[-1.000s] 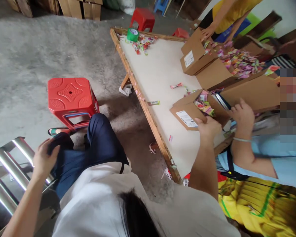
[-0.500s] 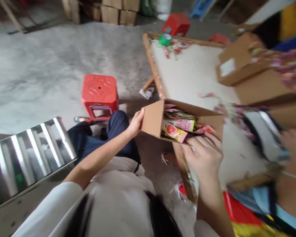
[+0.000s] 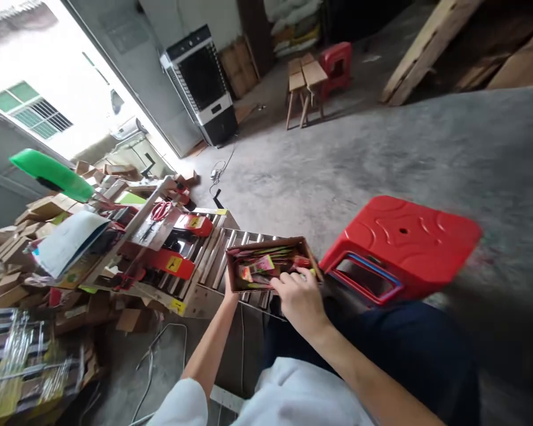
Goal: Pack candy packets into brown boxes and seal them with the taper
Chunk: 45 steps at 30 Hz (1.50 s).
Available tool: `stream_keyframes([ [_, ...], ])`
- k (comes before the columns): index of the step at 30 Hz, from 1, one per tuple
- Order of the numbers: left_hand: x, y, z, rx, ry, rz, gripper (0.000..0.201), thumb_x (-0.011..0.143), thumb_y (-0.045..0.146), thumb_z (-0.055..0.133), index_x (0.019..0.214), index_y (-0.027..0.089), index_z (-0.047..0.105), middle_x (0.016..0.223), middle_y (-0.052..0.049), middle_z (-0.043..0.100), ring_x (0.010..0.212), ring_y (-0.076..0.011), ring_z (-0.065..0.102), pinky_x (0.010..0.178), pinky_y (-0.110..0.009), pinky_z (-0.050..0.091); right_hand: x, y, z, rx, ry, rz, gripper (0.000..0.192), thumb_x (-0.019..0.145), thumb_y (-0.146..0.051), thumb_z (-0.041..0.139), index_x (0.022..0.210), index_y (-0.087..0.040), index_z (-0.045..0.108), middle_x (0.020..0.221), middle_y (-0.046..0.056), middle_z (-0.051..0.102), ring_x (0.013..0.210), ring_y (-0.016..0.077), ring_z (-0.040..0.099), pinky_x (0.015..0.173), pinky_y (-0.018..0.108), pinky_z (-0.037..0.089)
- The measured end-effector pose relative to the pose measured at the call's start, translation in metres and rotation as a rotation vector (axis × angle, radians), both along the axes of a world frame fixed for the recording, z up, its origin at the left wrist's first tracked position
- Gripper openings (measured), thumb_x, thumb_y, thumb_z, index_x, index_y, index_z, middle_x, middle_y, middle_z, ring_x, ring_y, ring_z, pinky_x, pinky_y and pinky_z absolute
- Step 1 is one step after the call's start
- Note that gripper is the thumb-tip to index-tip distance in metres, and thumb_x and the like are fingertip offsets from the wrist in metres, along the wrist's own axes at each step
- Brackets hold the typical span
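An open cardboard box (image 3: 273, 289) is held in front of me, over the near end of the roller conveyor. Inside it lie several small candy packets (image 3: 263, 266) in pink, green and yellow wrappers. My left hand (image 3: 231, 290) grips the box at its left end; most of its fingers are hidden behind the wall. My right hand (image 3: 301, 299) is closed over the near right rim, with its fingertips inside by the packets. Whether those fingertips also pinch a packet is hard to see.
A roller conveyor (image 3: 211, 251) runs left to a carton-sealing machine (image 3: 160, 236) with a green-topped part. Close on my right stands a red plastic stool (image 3: 404, 236). Cardboard boxes (image 3: 22, 248) are heaped behind the machine. An air cooler (image 3: 199, 83) and wooden bench (image 3: 306, 77) stand farther off.
My view and body have turned left, from the table with packets to the conveyor and sealing machine. The box has come along in both hands.
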<state>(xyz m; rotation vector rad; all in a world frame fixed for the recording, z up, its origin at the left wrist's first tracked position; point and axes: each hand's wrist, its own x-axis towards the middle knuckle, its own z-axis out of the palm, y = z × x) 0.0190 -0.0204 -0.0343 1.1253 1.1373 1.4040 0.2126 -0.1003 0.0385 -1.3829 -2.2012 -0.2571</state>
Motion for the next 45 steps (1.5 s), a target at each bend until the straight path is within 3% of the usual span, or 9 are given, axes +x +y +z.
stream_keyframes([
  [4,-0.056,-0.002,-0.004,0.097,0.023,0.340,0.060,0.072,0.069,0.070,0.104,0.020,0.056,0.099,-0.005,0.061,0.091,-0.0193,0.060,0.083,-0.032,0.049,-0.041,0.029,-0.004,-0.102,0.032,0.114,0.020,0.088,-0.006,0.057,0.090,-0.020,0.071,0.083,0.004,0.069,0.084,0.0202,0.064,0.098,0.039,0.042],
  [8,-0.081,-0.005,-0.002,0.136,0.023,0.335,0.053,0.067,0.059,0.080,0.088,0.019,0.052,0.079,0.002,0.052,0.063,-0.0083,0.048,0.060,-0.020,0.040,-0.003,0.041,0.019,0.064,0.347,0.208,0.038,0.090,-0.018,0.061,0.128,-0.021,0.059,0.125,0.013,0.063,0.118,0.0260,0.058,0.104,0.043,0.044],
  [12,-0.082,-0.003,0.018,0.082,0.122,0.126,0.049,0.067,0.058,0.079,0.078,0.020,0.050,0.071,0.004,0.047,0.053,-0.0073,0.037,0.050,-0.021,0.030,0.054,0.077,0.021,-0.260,0.609,0.096,0.019,0.087,-0.032,0.064,0.101,-0.020,0.062,0.084,0.005,0.069,0.079,0.0214,0.067,0.072,0.035,0.055],
  [16,-0.062,0.006,0.045,0.074,0.546,-0.194,0.038,0.075,0.052,0.075,0.070,0.020,0.055,0.067,0.001,0.053,0.059,-0.0122,0.045,0.056,-0.025,0.035,0.042,0.105,0.003,-0.765,0.385,0.276,0.007,0.079,-0.026,0.064,0.076,-0.021,0.060,0.069,-0.002,0.066,0.064,0.0162,0.063,0.060,0.026,0.047],
  [21,-0.047,0.028,0.069,0.124,0.988,-0.368,0.019,0.082,0.035,0.072,0.076,0.019,0.064,0.072,-0.001,0.062,0.068,-0.0152,0.052,0.066,-0.028,0.039,0.025,0.114,0.006,-0.829,0.163,0.301,0.017,0.083,-0.032,0.058,0.071,-0.022,0.063,0.073,0.001,0.071,0.071,0.0192,0.067,0.065,0.028,0.047],
  [25,-0.064,0.026,0.079,0.142,0.854,-0.542,0.037,0.090,0.052,0.060,0.096,0.016,0.069,0.087,-0.007,0.066,0.078,-0.0171,0.057,0.070,-0.027,0.044,0.048,0.117,0.008,-0.939,0.363,0.540,0.041,0.090,-0.053,0.049,0.109,-0.023,0.070,0.106,0.007,0.075,0.095,0.0237,0.071,0.079,0.035,0.056],
  [29,-0.079,0.012,0.082,0.084,0.700,-0.658,0.076,0.064,0.067,0.080,0.118,0.016,0.067,0.104,-0.012,0.065,0.090,-0.0210,0.061,0.081,-0.031,0.050,0.039,0.114,0.017,-0.878,0.276,0.551,0.037,0.090,-0.042,0.053,0.115,-0.023,0.072,0.112,0.008,0.075,0.097,0.0230,0.072,0.083,0.033,0.056],
  [36,-0.077,0.014,0.083,0.034,0.707,-0.557,0.052,0.073,0.052,0.078,0.115,0.020,0.073,0.108,-0.010,0.070,0.098,-0.0234,0.065,0.086,-0.032,0.051,-0.036,0.123,0.045,-0.822,-0.379,0.171,0.017,0.076,-0.025,0.076,0.090,-0.015,0.079,0.097,0.021,0.076,0.095,0.0337,0.072,0.079,0.040,0.055],
  [45,-0.062,0.027,0.075,0.043,0.931,-0.316,0.026,0.081,0.043,0.065,0.090,0.019,0.074,0.087,-0.004,0.074,0.080,-0.0198,0.066,0.075,-0.029,0.050,0.025,0.131,0.032,-0.967,0.131,0.473,0.024,0.088,-0.026,0.062,0.107,-0.021,0.076,0.108,0.001,0.076,0.097,0.0176,0.069,0.085,0.024,0.050],
])
